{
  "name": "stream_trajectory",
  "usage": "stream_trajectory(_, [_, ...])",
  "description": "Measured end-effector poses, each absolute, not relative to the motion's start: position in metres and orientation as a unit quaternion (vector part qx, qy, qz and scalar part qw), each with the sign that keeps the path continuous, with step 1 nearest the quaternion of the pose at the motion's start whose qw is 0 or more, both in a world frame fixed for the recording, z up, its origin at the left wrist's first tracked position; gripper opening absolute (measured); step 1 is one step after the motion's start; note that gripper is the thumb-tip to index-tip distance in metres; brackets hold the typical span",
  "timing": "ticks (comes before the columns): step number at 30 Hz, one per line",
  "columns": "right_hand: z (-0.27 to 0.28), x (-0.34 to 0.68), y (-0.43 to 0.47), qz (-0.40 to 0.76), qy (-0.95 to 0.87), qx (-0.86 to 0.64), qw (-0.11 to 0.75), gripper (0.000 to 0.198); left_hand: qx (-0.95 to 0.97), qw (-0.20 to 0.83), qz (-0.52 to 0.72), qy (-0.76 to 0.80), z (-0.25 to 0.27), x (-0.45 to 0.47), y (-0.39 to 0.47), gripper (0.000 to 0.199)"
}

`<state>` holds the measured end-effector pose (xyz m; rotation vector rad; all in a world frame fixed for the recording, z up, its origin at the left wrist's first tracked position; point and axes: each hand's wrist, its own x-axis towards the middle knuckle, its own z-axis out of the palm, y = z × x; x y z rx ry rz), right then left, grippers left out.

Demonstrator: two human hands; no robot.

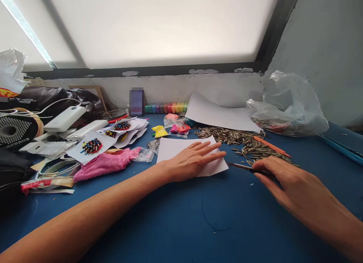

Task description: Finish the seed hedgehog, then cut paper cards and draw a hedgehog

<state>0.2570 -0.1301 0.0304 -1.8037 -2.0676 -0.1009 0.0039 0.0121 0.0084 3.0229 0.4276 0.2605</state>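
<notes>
My left hand (191,162) lies flat on a white sheet of paper (167,145), fingers stretched out toward the right. The paper rests on the blue table, and its right corner is slightly raised. My right hand (295,183) is closed around a slim black-handled tool with a narrow metal blade (239,166). Whether it is a knife or scissors is hidden by the fingers. The blade points left, its tip close to the paper's right edge. Striped sunflower seeds (224,135) lie heaped just beyond both hands, with an orange stick-like thing (272,146) among them.
Seed-decorated paper cards (92,146) and a pink cloth (104,165) lie left. Yellow clay (159,131), a row of coloured clay packs (166,108) and a phone (136,103) are behind. A larger white sheet (218,113) and a plastic bag (292,108) stand at back right.
</notes>
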Motion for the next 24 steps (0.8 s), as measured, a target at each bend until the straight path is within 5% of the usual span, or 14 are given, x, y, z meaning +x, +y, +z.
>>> stream_trajectory(10, [0.026,0.267,-0.129,0.048,-0.748,-0.642,0.16,0.026,0.98,0.122,0.029,0.154,0.012,-0.003,0.02,0.05])
stream_trajectory(24, [0.017,0.265,-0.132,-0.009,-0.757,-0.626,0.187,0.031,0.981,0.105,0.033,0.159,0.01,0.002,0.014,0.047])
